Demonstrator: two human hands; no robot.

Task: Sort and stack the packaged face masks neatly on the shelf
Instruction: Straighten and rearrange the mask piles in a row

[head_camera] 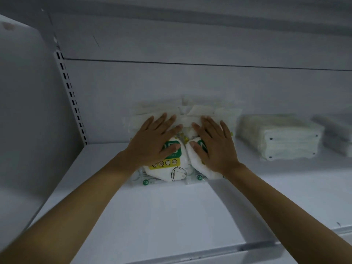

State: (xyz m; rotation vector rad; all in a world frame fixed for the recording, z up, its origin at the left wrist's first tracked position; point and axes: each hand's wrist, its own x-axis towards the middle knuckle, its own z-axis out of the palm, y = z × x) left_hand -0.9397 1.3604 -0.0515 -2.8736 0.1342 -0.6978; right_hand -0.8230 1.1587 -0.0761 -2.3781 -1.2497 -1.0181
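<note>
Both hands were flat, nothing gripped. My left hand lay palm-down with fingers straight and spread on the left mask pack; my right hand lay likewise on the right mask pack. The two packs lay side by side on the shelf. I could not tell whether their inner edges touched or overlapped. Paler packs sat just behind my fingertips, near the back panel. A squared stack of white masks stood well apart to the right, with a blurred second stack beyond it.

Judged step: flattening and squaring the pair.

- Press evenly through both palms, since the bags looked puffy.
- Slide both back together until they meet the paler packs.
- Set the front edges parallel with the shelf lip.
- The film was probably slippery, so lift the palms straight up to avoid skidding.
</note>
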